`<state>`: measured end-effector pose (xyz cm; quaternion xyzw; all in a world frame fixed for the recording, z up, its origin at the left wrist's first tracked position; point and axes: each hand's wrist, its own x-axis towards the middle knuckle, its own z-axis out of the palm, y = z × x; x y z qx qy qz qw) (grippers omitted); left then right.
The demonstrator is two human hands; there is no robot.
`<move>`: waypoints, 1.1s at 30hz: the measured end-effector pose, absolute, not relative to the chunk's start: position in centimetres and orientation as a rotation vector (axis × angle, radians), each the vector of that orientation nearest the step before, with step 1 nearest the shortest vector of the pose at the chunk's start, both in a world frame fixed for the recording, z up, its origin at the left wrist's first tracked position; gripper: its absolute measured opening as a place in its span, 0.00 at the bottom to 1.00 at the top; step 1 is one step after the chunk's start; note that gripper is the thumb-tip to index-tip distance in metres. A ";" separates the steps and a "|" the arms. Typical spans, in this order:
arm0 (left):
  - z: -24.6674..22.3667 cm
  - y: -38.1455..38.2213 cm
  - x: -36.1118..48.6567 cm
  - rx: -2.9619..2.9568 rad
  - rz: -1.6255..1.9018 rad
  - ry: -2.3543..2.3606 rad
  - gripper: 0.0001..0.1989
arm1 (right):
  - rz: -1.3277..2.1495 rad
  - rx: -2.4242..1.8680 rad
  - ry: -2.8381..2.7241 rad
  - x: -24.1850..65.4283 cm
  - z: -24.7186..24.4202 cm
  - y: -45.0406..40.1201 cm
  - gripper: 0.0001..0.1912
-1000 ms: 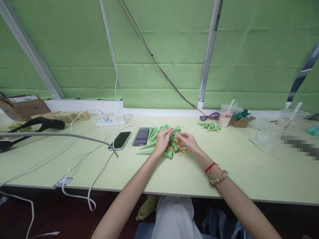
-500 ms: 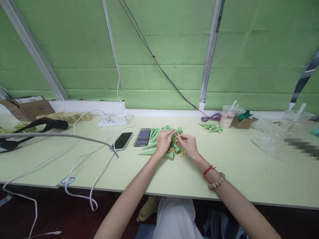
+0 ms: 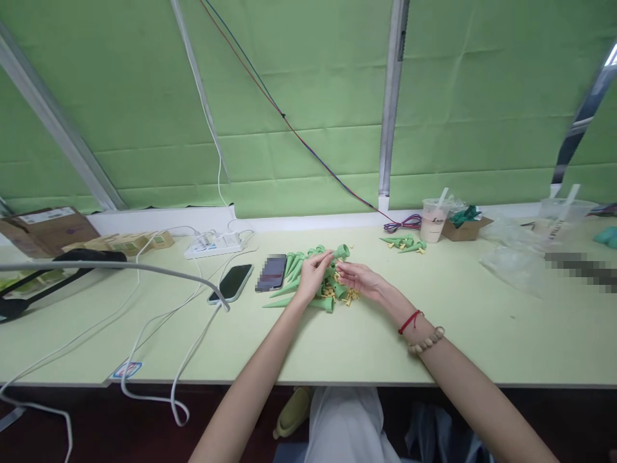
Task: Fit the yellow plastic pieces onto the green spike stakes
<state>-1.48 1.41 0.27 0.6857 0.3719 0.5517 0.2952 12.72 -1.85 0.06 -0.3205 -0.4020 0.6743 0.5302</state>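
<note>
Gripping a green plastic spike (image 3: 342,251) near its wide end, the left hand (image 3: 313,276) is closed around it over the tabletop (image 3: 347,347); the right hand (image 3: 360,280), fingers loosely curled (whether they pinch anything, I cannot tell), hovers just beside, near scattered yellow pegs (image 3: 351,297).

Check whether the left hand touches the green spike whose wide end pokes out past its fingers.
Touching. The head view shows the left hand closed on the green spike, with the wide end jutting out beyond the grip.
</note>
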 end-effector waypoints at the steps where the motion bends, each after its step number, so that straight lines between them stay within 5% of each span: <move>1: 0.2 1.3 -1.4 1.880 1.481 1.024 0.13 | 1.522 -0.829 -0.966 12.5 -0.1 -1.7 0.04; 7: -0.6 1.3 -0.9 1.886 1.518 1.102 0.13 | 1.006 -0.991 -1.015 11.6 -0.8 -1.4 0.09; 13: -0.6 1.6 -0.5 1.422 1.387 0.891 0.17 | 1.738 -0.610 -0.978 12.2 0.4 -2.4 0.11; 17: -0.3 1.5 -0.7 1.482 1.366 0.866 0.17 | 1.811 -0.555 -1.011 12.2 0.8 -2.8 0.08; 26: -0.1 1.2 -1.3 2.049 1.447 1.043 0.11 | 0.769 -1.192 -1.329 13.2 -0.4 -1.6 0.07; 33: 0.0 1.9 -1.8 1.538 1.377 0.921 0.20 | 1.681 -0.709 -1.152 13.3 0.6 -2.3 0.14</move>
